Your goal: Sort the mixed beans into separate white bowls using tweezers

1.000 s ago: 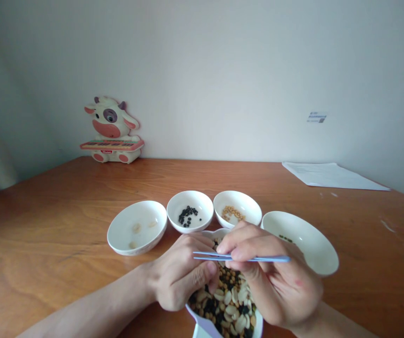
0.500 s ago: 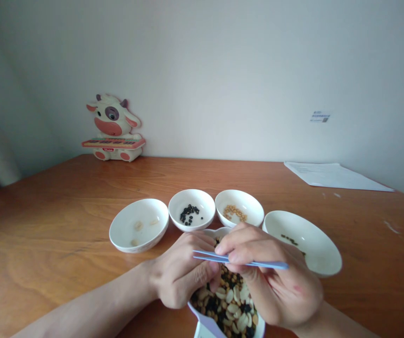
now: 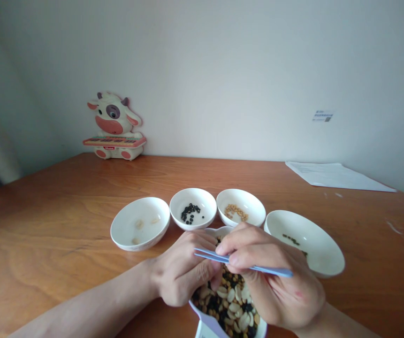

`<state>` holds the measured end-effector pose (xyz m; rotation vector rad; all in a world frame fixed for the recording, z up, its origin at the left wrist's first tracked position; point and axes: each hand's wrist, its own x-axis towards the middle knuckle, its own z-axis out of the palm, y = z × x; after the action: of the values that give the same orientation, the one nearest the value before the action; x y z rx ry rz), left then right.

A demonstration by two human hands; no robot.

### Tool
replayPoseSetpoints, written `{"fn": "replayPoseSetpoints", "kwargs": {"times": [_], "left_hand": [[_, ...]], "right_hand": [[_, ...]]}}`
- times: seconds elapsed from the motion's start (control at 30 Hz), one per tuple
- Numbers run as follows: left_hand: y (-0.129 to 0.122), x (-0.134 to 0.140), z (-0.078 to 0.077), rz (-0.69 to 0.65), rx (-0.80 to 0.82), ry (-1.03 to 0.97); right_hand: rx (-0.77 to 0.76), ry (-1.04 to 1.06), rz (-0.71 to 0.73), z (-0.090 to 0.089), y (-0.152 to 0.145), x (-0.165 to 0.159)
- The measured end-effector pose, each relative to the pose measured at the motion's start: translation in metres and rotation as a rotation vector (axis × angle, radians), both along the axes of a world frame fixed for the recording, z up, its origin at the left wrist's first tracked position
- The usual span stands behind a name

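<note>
My right hand is closed round a pair of blue tweezers, whose tips point left, slightly apart, with nothing visible between them. Beside those tips, my left hand has its fingers curled in and thumb bent; what they hold, if anything, is hidden. Under both hands stands a white and lilac container full of mixed peanuts, black beans and yellow beans. Part of its contents is covered by the hands.
Behind the container are white bowls: one with a few pale peanut pieces, one with black beans, one with yellow beans, one with small green beans. A cow toy keyboard and paper sheets lie farther back.
The tweezers have tilted slightly, their right end lower and their tips a little farther apart. My hands stay nearly in place; the whole view has shifted slightly.
</note>
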<state>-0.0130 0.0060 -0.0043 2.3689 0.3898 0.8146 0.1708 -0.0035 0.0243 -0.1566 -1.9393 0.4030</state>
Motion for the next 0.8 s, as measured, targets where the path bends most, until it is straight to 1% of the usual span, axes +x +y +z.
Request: {"fn": "replayPoseSetpoints", "kwargs": {"times": [0.17, 0.37, 0.5, 0.67, 0.8], "left_hand": [[0.0004, 0.0003, 0.0012, -0.011, 0.017, -0.008], [-0.0034, 0.0029, 0.0060, -0.001, 0.041, 0.025], [-0.0027, 0.0024, 0.0032, -0.017, 0.086, 0.021], [-0.0001, -0.0012, 0.0005, -0.032, 0.046, 0.078], [0.0004, -0.0020, -0.0011, -0.024, 0.034, 0.071]], "right_hand": [[0.005, -0.007, -0.014, -0.0014, 0.0007, 0.0002], [0.052, -0.011, 0.006, -0.0056, 0.0043, -0.0028], [0.011, 0.007, -0.053, -0.0041, 0.0022, 0.0007], [-0.020, 0.058, -0.019, -0.0010, -0.0022, 0.0017], [-0.036, 0.065, 0.011, 0.0005, -0.0034, -0.0003]]}}
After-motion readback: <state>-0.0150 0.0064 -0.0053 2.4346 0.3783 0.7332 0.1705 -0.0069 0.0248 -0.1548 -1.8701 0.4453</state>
